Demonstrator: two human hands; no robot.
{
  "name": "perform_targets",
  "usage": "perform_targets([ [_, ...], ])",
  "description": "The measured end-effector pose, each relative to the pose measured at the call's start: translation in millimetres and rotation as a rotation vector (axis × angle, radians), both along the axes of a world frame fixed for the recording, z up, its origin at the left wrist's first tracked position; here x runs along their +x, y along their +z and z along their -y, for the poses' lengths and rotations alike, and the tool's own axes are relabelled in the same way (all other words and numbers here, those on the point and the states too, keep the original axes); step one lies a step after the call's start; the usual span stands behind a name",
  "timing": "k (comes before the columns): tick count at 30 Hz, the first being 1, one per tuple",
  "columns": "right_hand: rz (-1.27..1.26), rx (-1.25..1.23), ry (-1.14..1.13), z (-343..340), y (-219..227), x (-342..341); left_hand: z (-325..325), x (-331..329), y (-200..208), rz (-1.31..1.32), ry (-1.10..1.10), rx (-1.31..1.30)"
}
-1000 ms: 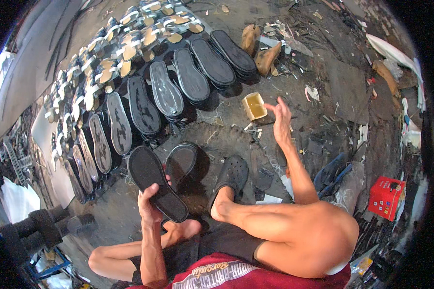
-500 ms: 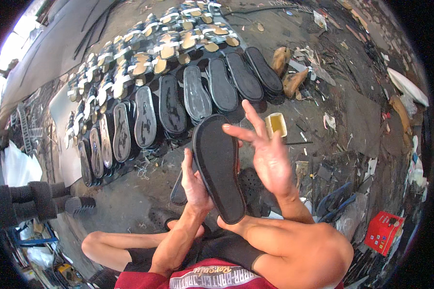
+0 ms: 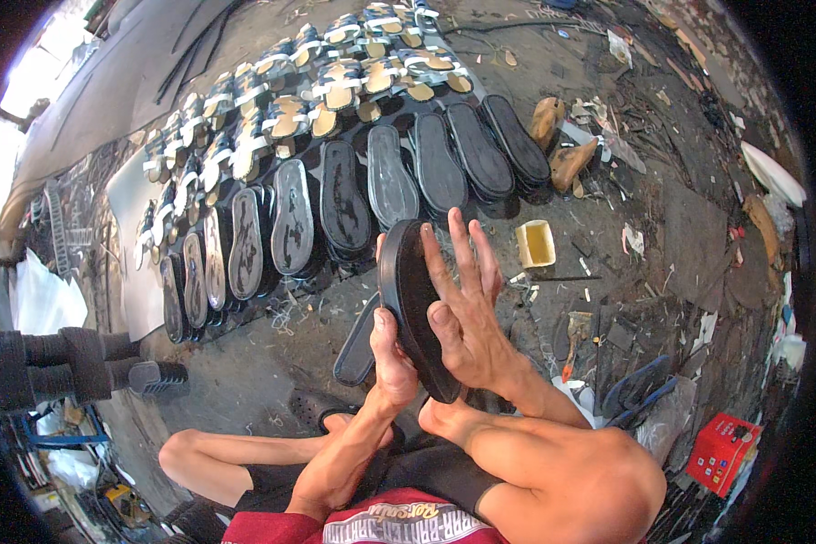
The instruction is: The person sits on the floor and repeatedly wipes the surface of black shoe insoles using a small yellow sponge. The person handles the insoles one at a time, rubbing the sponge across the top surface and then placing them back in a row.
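A thick black shoe sole [image 3: 414,317] stands nearly upright in front of me, tilted so its side edge shows. My left hand [image 3: 394,364] grips it from the left and below, thumb against the side edge. The fingers behind it are mostly hidden. On the sole's right face lies my right hand [image 3: 477,337], fingers stretched out and spread, touching the surface. Another dark sole [image 3: 357,346] lies on the ground just left of my left hand.
Stacks of dark soles [image 3: 344,199] stand in a curved row ahead, with several strapped sandals [image 3: 340,91] behind them. To the right are a yellow-filled container [image 3: 537,245], wooden shoe lasts [image 3: 571,163], a brush [image 3: 571,349] and a red box [image 3: 723,453].
My right hand has come down from above the sole and now rests on its face. The sole has turned, showing more of its left edge. My view has shifted slightly.
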State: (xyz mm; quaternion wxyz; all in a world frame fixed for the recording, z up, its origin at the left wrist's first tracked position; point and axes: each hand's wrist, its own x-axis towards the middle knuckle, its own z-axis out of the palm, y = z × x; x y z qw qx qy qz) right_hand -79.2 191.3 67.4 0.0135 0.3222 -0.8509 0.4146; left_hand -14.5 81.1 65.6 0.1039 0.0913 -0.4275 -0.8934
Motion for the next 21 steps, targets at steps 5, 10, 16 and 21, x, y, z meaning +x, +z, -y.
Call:
perform_targets([
  [5,-0.022,0.095,-0.002,-1.2,-0.3,-6.7,10.4,9.2,-10.5,0.161,-0.052,0.034],
  [10,-0.045,0.169,-0.004,-3.6,-5.1,-11.5,10.3,8.0,-5.4,0.206,0.004,0.117],
  [16,-0.056,0.214,0.012,-7.7,-5.9,-16.1,19.8,10.5,-4.8,0.296,-0.086,0.087],
  [21,-0.061,0.253,0.033,-11.3,-7.4,-16.9,20.8,6.4,10.2,0.339,-0.105,0.063],
])
